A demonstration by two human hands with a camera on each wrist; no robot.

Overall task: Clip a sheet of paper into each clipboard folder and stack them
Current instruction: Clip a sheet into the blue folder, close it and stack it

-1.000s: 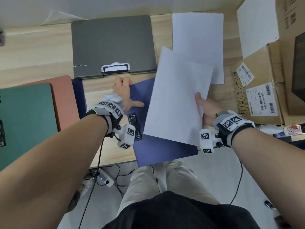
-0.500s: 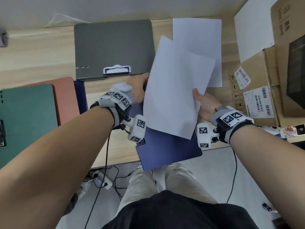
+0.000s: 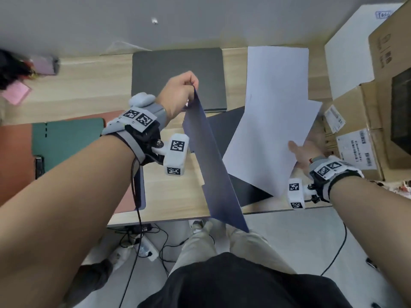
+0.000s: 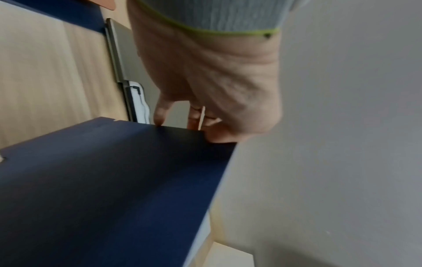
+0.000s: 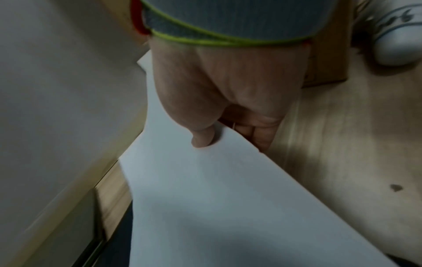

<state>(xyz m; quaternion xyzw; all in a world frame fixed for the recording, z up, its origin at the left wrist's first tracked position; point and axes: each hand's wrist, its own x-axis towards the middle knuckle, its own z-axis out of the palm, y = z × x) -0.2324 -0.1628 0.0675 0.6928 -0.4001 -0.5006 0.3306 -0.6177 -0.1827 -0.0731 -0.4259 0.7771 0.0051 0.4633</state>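
Risks, judged from the present pose:
- The left hand (image 3: 178, 94) pinches only the top corner of the blue folder cover (image 3: 211, 156), which stands nearly on edge. If the pinch slips, the cover is likely to fall shut over the dark inner board (image 3: 224, 127) before the paper goes in.
- The cover's near corner overhangs the worktop (image 3: 169, 196) edge. A pull toward the body could drag the whole folder off.
- The right hand (image 3: 305, 152) holds the loose sheet (image 3: 273, 143) at one edge only, thumb on top and fingers (image 5: 260, 137) under it. The rest is unsupported and may sag, curl or catch the raised cover as it goes in.
- The blue folder's clip is not visible in any view, so lining the sheet up under it cannot be judged yet.

Appearance and position:
- Blue folder: matte navy, stiff and thin, opened at the near middle of the worktop; the inner face reads dark grey to black.
- Loose sheet: plain white, flat, tilted, hanging over the inner board just right of the cover.
- A second white sheet (image 3: 278, 74) lies flat on the worktop further back.
- Grey folder (image 3: 178, 70) lies closed behind the left hand; its white clip (image 4: 139, 101) shows in the left wrist view.
- Green folder (image 3: 66, 138) lies on an orange folder (image 3: 13, 156) at the left.
- Cardboard boxes (image 3: 355, 134) stand at the right.
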